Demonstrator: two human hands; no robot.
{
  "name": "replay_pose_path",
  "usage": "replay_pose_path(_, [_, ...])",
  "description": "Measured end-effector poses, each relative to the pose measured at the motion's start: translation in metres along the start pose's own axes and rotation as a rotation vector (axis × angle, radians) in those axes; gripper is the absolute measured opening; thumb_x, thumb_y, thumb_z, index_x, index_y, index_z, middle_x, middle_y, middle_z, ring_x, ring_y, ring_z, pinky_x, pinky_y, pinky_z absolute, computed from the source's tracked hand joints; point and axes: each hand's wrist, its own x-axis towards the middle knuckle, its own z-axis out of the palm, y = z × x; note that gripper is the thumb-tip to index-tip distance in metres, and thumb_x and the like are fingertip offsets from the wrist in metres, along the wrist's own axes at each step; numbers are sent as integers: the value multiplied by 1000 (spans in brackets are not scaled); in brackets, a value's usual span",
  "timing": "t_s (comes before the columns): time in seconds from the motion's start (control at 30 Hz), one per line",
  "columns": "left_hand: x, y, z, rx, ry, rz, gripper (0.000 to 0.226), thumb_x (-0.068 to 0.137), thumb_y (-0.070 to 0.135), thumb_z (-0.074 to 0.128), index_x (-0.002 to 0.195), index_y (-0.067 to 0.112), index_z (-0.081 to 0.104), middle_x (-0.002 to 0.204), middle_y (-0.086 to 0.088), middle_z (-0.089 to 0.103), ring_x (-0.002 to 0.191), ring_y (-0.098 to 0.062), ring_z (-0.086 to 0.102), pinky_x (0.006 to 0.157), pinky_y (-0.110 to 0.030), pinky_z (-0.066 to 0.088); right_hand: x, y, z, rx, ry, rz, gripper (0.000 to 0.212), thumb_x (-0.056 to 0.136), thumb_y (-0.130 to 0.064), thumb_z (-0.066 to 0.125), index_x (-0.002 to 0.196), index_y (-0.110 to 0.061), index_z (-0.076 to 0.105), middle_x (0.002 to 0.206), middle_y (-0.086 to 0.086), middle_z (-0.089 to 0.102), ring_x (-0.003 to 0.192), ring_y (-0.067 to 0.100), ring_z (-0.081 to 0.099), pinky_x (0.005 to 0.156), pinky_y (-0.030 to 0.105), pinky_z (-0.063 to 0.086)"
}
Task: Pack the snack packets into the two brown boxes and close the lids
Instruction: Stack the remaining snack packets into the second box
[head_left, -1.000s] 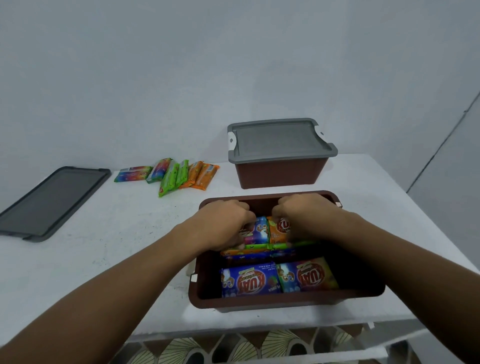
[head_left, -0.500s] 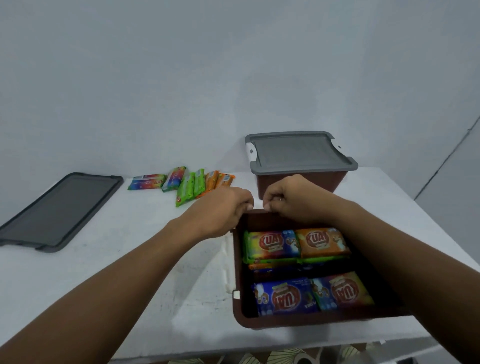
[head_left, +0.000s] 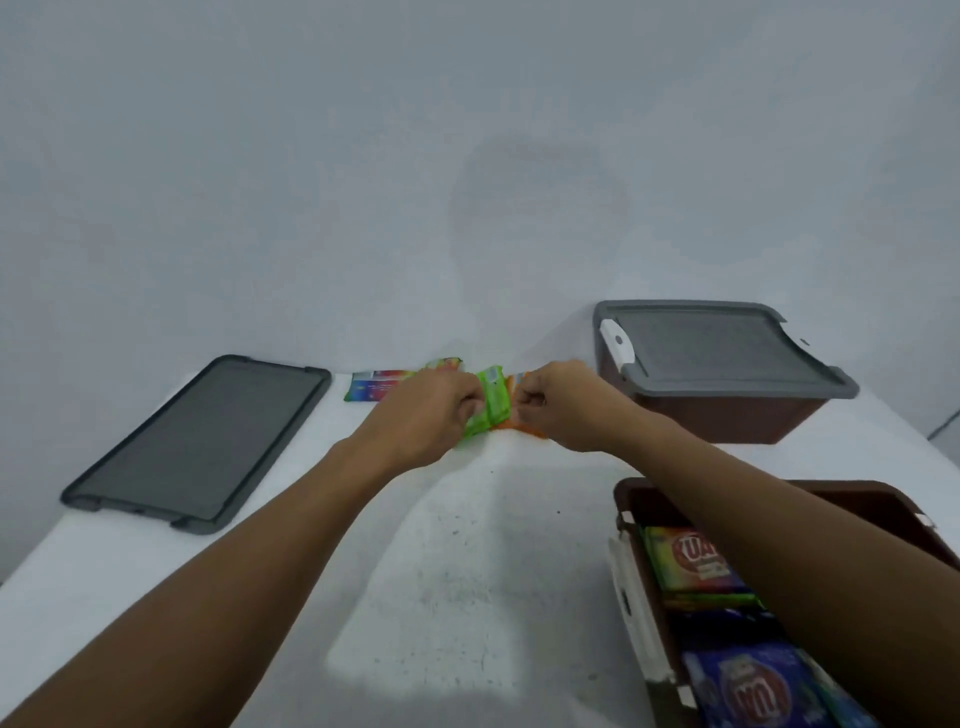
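— At table's far edge: left hand (head_left: 431, 410), fingers curled round green packets (head_left: 492, 402)?
— Yes. The right hand (head_left: 563, 408) pinches orange packets (head_left: 522, 426) (blurred). Nearer, rightward: open brown box (head_left: 639, 493), part-filled.

The table (head_left: 467, 571) is white with dark specks, the wall (head_left: 467, 156) pale grey. The loose lid (head_left: 197, 441) is dark grey. The far box (head_left: 727, 415) is brown, with a grey lid (head_left: 711, 343) and a white latch (head_left: 615, 343). Beside the green packets (head_left: 491, 402) and orange packets (head_left: 519, 425) lies a rainbow-striped packet (head_left: 379, 384). The open box (head_left: 883, 499) is brown; its yellow-green packet (head_left: 685, 561) and blue packet (head_left: 748, 686) bear red logos.
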Motion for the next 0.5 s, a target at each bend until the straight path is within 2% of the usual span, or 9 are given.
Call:
replay_pose_path(0.1, [14,-44,-6,0,-6,-53,17,100,13,52,86,14,62,79,4,60,73,-19,54,64,-36,44,34,-13,16,-63,-14,41,21,88,-13,55,75,-17,72,73,1,69,67,20,60,64,33,52])
replay_pose_path(0.2, [32,-86,-9,84,-40,-78,20,98,11,50,100,15,69,96,-2,68,87,-24,61,75,-41,52,71,-22,32,-35,-18,93,19,89,-17,58,94,-18,76,91,2,73,83,21,66,77,37,57])
replay_pose_path(0.33, [54,-132,-9,182,-153,-121,26,98,16,54,121,19,66,115,-2,64,103,-26,61,88,-42,51,115,-33,58,-140,-82,145,36,91,-31,65,126,-22,66,119,2,65,105,22,62,90,35,53])
replay_pose_path(0.43, [66,-161,1,270,-228,-131,30,98,28,56,127,21,58,124,-2,60,114,-26,58,93,-43,44,140,-34,83,-287,-118,137,48,90,-38,65,134,-23,57,128,5,58,113,26,56,95,39,46])
replay_pose_path(0.5, [70,-175,10,296,-273,-148,47,97,36,58,140,21,48,143,-3,51,131,-27,49,103,-47,38,154,-30,103,-360,-136,111,56,89,-44,66,139,-23,51,138,6,53,125,27,49,103,43,40])
